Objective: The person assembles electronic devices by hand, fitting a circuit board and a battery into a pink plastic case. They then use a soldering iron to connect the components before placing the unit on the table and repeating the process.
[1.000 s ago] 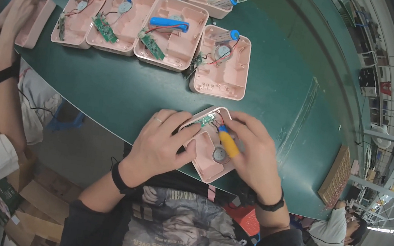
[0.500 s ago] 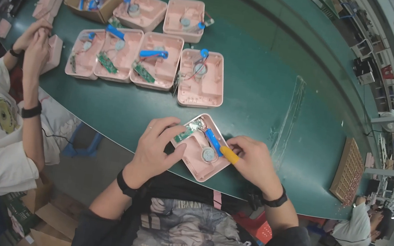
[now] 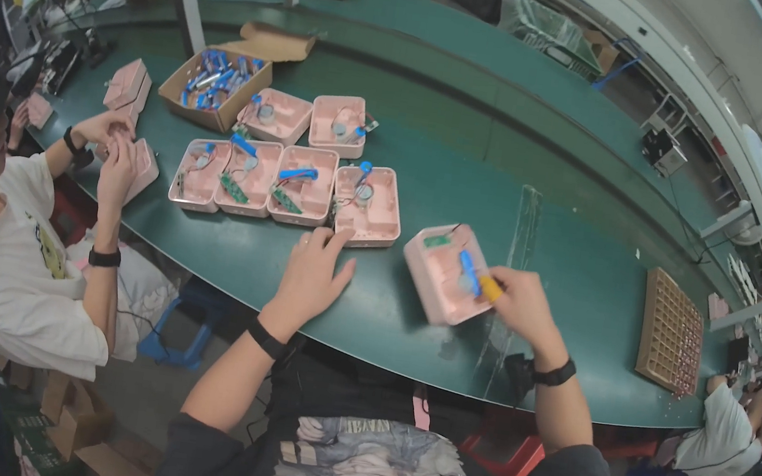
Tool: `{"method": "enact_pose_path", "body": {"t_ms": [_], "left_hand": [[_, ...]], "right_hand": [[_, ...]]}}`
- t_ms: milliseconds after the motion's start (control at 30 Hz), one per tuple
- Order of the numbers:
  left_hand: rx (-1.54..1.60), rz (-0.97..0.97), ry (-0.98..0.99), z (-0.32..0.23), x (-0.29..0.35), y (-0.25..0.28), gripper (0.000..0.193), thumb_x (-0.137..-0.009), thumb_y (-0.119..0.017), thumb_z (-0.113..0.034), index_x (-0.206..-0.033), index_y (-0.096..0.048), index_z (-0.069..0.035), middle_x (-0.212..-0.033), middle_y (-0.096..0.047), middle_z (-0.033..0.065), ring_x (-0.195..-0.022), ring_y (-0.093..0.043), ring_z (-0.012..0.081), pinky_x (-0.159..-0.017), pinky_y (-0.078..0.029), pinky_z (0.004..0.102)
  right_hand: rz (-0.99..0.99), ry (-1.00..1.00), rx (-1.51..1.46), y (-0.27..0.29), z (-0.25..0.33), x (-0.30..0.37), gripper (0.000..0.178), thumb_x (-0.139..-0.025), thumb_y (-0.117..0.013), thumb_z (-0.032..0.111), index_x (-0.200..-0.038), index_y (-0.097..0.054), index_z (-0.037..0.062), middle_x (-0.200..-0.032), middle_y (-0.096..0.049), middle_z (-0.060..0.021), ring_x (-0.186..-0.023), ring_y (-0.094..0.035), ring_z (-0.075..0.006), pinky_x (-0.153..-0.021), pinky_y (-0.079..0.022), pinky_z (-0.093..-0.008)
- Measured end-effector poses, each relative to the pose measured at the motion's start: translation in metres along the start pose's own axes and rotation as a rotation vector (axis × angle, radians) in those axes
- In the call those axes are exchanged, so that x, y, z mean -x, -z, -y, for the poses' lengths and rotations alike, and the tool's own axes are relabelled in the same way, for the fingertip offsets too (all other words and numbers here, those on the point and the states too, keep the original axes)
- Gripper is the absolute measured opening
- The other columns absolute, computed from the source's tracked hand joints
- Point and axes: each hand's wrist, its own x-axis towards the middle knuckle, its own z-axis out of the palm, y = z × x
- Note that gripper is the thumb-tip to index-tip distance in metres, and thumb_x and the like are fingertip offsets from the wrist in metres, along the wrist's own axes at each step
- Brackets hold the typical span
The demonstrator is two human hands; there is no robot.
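Seven open pink plastic boxes with round corners [image 3: 365, 221] are in front of the person, at a smooth green surface [image 3: 370, 319]. Four stand side by side in a row, two stand behind them, and one tipped pink box [image 3: 423, 283] is apart from the rest, to the right. The tipped box has one blue tube [image 3: 469, 272] and one small green circuit board [image 3: 437, 241] in it, and it looks a bit blurry. One brown cardboard box [image 3: 194, 111] behind the row has a pile of blue tubes [image 3: 218, 84], too many to count. One brown tray with lots of little squares [image 3: 670, 332] is far over on the right.

The tipped box is just to the left of the right hand [image 3: 525, 305]. That hand is mostly closed, and it pinches one short yellow stick [image 3: 490, 288] right by the blue tube. I cannot tell if it grips the edge of the box too. The left hand [image 3: 313, 270] is half open with its fingers apart, and I see nothing in it. Its fingertips are at the near edge of the row's last box on the right, touching it or almost
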Motion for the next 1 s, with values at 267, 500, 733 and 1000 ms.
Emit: {"method": "enact_pose_path", "body": {"t_ms": [267, 500, 733, 1000], "left_hand": [[0.072, -0.019, -0.034, 0.01, 0.009, -0.007, 0.04, -0.089, -0.079, -0.018, -0.125, -0.066, -0.005, -0.12, -0.061, 0.0179, -0.115, -0.059, 0.0385, -0.1, -0.05, 0.0474], [0.146, -0.055, 0.023, 0.015, 0.012, -0.001, 0.03, -0.089, -0.079, -0.019, -0.113, -0.068, -0.004, -0.122, -0.062, 0.0178, -0.116, -0.06, 0.0393, -0.102, -0.051, 0.0459], [0.242, -0.076, 0.044, 0.01, 0.009, -0.002, 0.017, -0.094, -0.074, -0.014, -0.103, -0.069, -0.001, -0.123, -0.071, 0.0214, -0.114, -0.067, 0.0389, -0.098, -0.054, 0.0445], [0.348, -0.05, 0.066, 0.013, 0.005, 0.005, 0.015, -0.096, -0.069, -0.008, -0.108, -0.069, 0.0, -0.118, -0.074, 0.0196, -0.109, -0.071, 0.0356, -0.097, -0.055, 0.0421]], "right_hand": [[-0.257, -0.131, 0.022, 0.104, -0.057, -0.093, 0.026, -0.1, -0.063, 0.015, -0.093, -0.076, -0.0064, -0.071, -0.074, -0.0141, -0.061, -0.075, -0.0184, -0.059, -0.059, -0.0339], [-0.383, -0.231, 0.064, 0.104, -0.129, -0.209, 0.027, -0.099, -0.06, 0.013, -0.093, -0.077, -0.0075, -0.072, -0.076, -0.0156, -0.061, -0.077, -0.0215, -0.061, -0.063, -0.0352], [-0.467, -0.37, 0.157, 0.103, -0.194, -0.269, 0.032, -0.102, -0.059, 0.017, -0.098, -0.079, -0.0073, -0.072, -0.077, -0.0159, -0.059, -0.077, -0.0226, -0.06, -0.063, -0.0353], [-0.574, -0.323, 0.399, 0.096, -0.191, -0.248, 0.026, -0.102, -0.064, 0.018, -0.105, -0.079, -0.0022, -0.086, -0.08, -0.0143, -0.077, -0.079, -0.0234, -0.072, -0.062, -0.0368]]}}
